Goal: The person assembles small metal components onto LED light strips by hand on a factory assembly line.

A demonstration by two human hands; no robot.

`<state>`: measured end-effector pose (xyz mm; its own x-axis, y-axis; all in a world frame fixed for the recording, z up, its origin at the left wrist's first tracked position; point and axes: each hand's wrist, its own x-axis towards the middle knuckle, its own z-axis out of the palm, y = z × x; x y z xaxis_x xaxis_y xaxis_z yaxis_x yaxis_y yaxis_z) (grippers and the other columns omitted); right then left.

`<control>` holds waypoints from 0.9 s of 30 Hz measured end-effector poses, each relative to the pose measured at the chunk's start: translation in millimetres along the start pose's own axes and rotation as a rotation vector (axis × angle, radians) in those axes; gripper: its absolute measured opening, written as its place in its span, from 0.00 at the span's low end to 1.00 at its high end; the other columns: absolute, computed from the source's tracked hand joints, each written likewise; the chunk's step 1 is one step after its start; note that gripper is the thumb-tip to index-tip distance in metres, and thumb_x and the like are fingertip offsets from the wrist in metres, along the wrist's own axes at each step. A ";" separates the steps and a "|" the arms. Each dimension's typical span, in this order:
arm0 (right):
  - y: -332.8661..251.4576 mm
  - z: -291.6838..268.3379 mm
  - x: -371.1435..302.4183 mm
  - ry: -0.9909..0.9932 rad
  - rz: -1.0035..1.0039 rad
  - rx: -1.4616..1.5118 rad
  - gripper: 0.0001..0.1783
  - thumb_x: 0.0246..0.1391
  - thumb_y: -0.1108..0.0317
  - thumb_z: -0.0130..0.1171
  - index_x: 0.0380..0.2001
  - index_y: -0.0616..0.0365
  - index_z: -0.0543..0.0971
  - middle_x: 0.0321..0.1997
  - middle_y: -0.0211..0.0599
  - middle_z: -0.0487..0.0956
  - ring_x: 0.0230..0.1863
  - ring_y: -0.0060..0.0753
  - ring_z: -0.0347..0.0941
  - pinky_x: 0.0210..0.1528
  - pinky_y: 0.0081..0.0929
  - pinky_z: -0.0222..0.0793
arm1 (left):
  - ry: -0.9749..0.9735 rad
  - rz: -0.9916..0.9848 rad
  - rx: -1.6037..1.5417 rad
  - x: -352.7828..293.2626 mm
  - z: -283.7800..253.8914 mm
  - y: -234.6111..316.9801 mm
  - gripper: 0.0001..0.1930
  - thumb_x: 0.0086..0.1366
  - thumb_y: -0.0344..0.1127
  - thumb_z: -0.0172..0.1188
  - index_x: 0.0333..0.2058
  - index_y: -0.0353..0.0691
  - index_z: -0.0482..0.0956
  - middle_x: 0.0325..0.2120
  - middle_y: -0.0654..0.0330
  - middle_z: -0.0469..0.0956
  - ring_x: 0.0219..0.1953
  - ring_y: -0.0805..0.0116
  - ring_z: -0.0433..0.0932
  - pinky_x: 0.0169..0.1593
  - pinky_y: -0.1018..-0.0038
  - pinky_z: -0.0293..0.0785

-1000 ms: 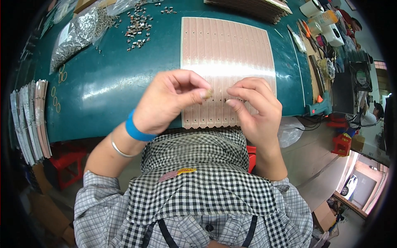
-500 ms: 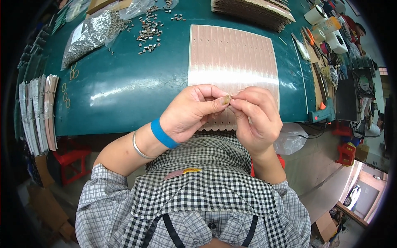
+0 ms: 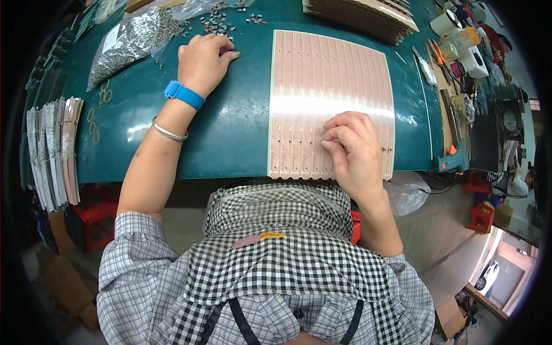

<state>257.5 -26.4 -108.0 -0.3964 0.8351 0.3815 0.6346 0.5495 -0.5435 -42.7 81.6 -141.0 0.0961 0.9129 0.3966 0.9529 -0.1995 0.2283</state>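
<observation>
My left hand [image 3: 204, 62] reaches over the far left of the table, at the near edge of a pile of small metal clips or connectors [image 3: 215, 24]. Its thumb stands apart from the curled fingers, whose tips are partly hidden. Over the near right part of a pale pink scored panel [image 3: 305, 75], my right hand [image 3: 355, 148] holds thumb and fingertips pinched together. Whatever is in that pinch is too small to make out. A row of small dark spots runs along the panel's near part, and small fittings [image 3: 386, 149] show at its right edge.
A clear bag of metal parts [image 3: 129, 49] lies left of the pile, with rubber bands [image 3: 94, 123] nearer me. Stacked panels [image 3: 362, 17] stand at the back. Upright strips [image 3: 54, 152] are at the left edge; a glue gun [image 3: 452, 159] and tools lie right.
My hands were together over the panel's near edge, fingertips meeting. My left hand has moved far left to the metal parts; the right has stayed over the panel, still pinched.
</observation>
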 end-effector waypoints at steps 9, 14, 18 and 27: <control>1.8 11.2 -3.1 -0.031 0.003 -0.038 0.08 0.38 0.80 0.65 0.24 0.58 0.77 0.36 0.33 0.77 0.47 0.41 0.71 0.51 0.39 0.64 | -0.036 -0.033 -0.208 -6.6 2.9 -4.9 0.08 0.57 0.31 0.67 0.37 0.40 0.85 0.32 0.56 0.83 0.35 0.61 0.83 0.41 0.69 0.78; 2.4 13.1 -2.7 -0.033 -0.001 -0.065 0.08 0.37 0.79 0.66 0.23 0.58 0.77 0.36 0.33 0.76 0.47 0.41 0.71 0.53 0.40 0.63 | 0.063 0.084 -0.168 -10.8 3.1 -8.8 0.06 0.60 0.29 0.64 0.36 0.38 0.84 0.34 0.55 0.81 0.36 0.57 0.81 0.41 0.68 0.76; -6.8 13.6 1.6 -0.017 -0.075 -0.190 0.08 0.36 0.79 0.65 0.22 0.58 0.77 0.35 0.33 0.76 0.46 0.41 0.72 0.54 0.42 0.63 | 0.062 0.050 -0.243 -10.4 -2.6 0.8 0.05 0.61 0.29 0.63 0.35 0.37 0.82 0.33 0.55 0.79 0.35 0.56 0.79 0.40 0.67 0.75; -6.8 12.7 -1.6 -0.040 -0.071 -0.278 0.06 0.37 0.77 0.63 0.23 0.57 0.78 0.34 0.33 0.76 0.46 0.39 0.72 0.58 0.46 0.61 | -0.112 0.104 -0.708 -37.1 -53.7 71.9 0.03 0.61 0.24 0.62 0.32 0.31 0.80 0.27 0.60 0.80 0.32 0.75 0.77 0.38 0.78 0.73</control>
<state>245.4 -31.2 -114.4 -0.4685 0.7981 0.3790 0.7596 0.5829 -0.2885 6.9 14.3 -91.5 0.2412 0.9000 0.3630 0.5264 -0.4355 0.7302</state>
